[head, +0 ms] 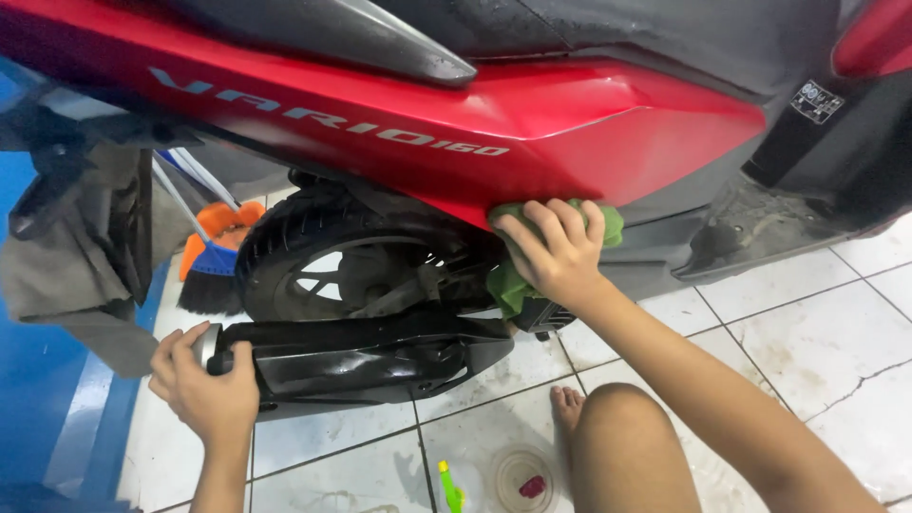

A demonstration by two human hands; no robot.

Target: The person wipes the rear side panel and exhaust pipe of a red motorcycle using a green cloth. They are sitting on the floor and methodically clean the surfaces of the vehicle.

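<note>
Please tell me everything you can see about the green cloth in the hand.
The green cloth is soft fabric, bunched and crumpled. The right hand presses it against the lower edge of the red side panel of the scooter, just behind the rear wheel. The fingers cover its middle; one part shows above them, and another hangs below the palm. Whether it is wet cannot be told.

A home garage or wash spot: scooter (pixel 456 123) on stained white floor tiles (pixel 807 332), broom (pixel 214 266) nearby.
</note>
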